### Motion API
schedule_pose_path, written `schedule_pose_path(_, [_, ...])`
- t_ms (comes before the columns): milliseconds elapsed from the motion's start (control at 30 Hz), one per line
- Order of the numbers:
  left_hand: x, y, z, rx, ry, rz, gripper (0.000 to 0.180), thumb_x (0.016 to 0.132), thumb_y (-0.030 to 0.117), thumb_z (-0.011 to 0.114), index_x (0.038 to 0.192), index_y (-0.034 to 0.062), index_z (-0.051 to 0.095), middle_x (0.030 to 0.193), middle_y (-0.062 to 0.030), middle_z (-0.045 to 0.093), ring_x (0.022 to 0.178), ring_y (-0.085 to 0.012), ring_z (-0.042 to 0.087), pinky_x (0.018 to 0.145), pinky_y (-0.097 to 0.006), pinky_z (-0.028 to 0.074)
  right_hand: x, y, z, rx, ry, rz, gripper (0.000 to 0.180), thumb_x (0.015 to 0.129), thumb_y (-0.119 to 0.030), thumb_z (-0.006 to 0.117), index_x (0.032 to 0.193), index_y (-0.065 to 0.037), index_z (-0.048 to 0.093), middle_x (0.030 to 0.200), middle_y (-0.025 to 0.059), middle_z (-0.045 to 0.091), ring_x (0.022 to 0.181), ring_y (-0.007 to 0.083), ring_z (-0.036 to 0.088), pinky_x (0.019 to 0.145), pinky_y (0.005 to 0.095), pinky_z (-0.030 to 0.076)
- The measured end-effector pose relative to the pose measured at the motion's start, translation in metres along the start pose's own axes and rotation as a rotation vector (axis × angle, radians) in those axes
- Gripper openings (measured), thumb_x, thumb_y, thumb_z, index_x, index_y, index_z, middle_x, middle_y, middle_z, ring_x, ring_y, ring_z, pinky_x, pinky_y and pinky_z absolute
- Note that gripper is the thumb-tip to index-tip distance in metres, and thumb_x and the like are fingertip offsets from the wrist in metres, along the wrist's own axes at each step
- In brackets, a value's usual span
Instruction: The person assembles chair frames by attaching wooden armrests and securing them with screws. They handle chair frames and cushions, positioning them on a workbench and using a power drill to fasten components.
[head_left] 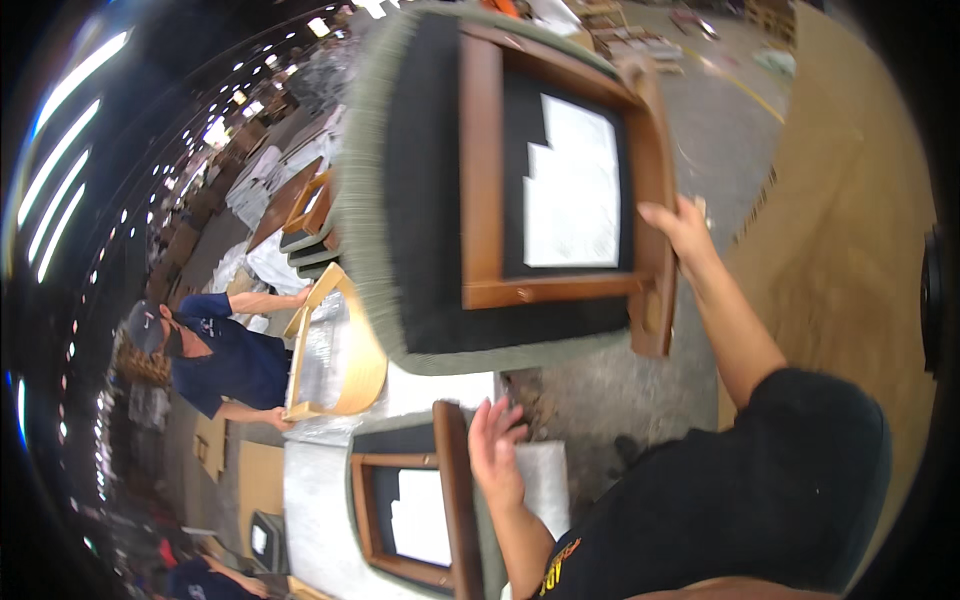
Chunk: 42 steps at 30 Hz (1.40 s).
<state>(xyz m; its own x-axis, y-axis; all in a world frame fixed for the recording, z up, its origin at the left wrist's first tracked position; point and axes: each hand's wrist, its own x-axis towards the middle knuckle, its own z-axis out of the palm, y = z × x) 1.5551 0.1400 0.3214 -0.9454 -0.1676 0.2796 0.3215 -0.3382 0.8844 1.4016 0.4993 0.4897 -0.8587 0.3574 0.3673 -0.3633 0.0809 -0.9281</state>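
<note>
An upside-turned upholstered seat (420, 200) fills the upper middle, with grey-green fabric edges, a black underside and a brown wooden frame (483, 170). White paper sheets (575, 190) lie on that underside. My right hand (685, 235) grips the frame's thick outer rail, thumb on the near face and the other fingers hidden behind. Below the raised seat, my left hand (497, 455) is open, fingers spread and holding nothing. It is nearest the brown rail (458, 500) of a second, similar seat (400, 440), which rests on a white-covered surface (315, 510).
At left a co-worker (235, 350) in a dark blue shirt holds a curved light-wood frame (365, 370). Stacked seats (310, 240) stand beyond. A large brown cardboard sheet (830, 210) is on the right, beside concrete floor (720, 120). Another person (205, 580) shows at lower left.
</note>
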Motion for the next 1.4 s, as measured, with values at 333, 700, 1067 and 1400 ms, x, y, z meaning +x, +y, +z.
schedule_pose_path(333, [0.072, -0.105, -0.038, -0.649, -0.062, -0.411, 0.07, 0.091, 0.005, 0.074, 0.154, 0.0024, 0.043, 0.143, -0.0108, 0.055, 0.131, -0.0269, 0.056, 0.113, -0.045, 0.045, -0.128, 0.153, -0.027, -0.448, 0.185, 0.35, 0.035, 0.083, -0.009, 0.077, 0.114, 0.007, 0.069, 0.101, 0.0132, 0.074, 0.088, 0.023, 0.072, 0.08, 0.0363, 0.058])
schedule_pose_path(700, [0.278, -0.163, -0.517, -0.502, 0.473, -0.423, 0.066, 0.092, 0.013, 0.074, 0.15, -0.0037, 0.046, 0.143, -0.0146, 0.059, 0.13, -0.0326, 0.057, 0.112, -0.048, 0.047, -0.093, 0.328, 0.526, -0.564, -0.321, 0.682, 0.053, 0.08, -0.026, 0.081, 0.117, 0.009, 0.07, 0.106, 0.0179, 0.074, 0.095, 0.028, 0.073, 0.083, 0.0375, 0.056])
schedule_pose_path(1067, [0.356, -0.224, -0.508, -0.197, 0.904, -0.775, 0.097, 0.096, 0.068, 0.06, 0.167, 0.0182, 0.017, 0.169, -0.0195, 0.017, 0.143, -0.0456, 0.041, 0.087, -0.064, 0.06, 0.018, 0.431, 0.75, -0.471, -0.884, 1.189, 0.049, 0.095, -0.03, 0.073, 0.115, 0.015, 0.067, 0.106, 0.0253, 0.074, 0.093, 0.034, 0.076, 0.069, 0.0412, 0.066])
schedule_pose_path(1400, [0.385, -0.282, -0.318, -0.015, 1.339, -0.838, 0.079, 0.1, 0.047, 0.065, 0.16, 0.0066, 0.034, 0.162, -0.029, 0.03, 0.125, -0.045, 0.059, 0.069, -0.047, 0.068, 0.398, 0.61, 0.731, -0.995, -1.449, -0.274, 0.015, 0.087, -0.005, 0.06, 0.099, -0.002, 0.069, 0.098, 0.0253, 0.075, 0.092, 0.0401, 0.075, 0.077, 0.0506, 0.058])
